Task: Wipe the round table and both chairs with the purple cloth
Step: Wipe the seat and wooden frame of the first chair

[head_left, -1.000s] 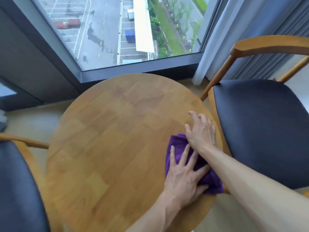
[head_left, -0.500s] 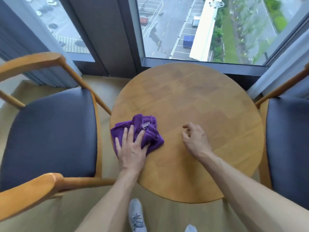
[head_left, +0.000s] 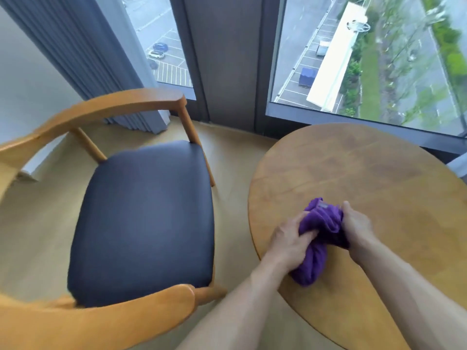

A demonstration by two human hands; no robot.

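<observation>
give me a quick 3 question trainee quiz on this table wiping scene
1. True or false: the purple cloth lies spread flat on the round table.
2. Which hands hold the cloth? A) left only B) right only C) both
3. Fill in: the chair in view has a dark ____ and a wooden frame.

Key
1. False: it is bunched up near the table's left edge.
2. C: the left hand and the right hand each have a grip on it.
3. Seat.
</observation>
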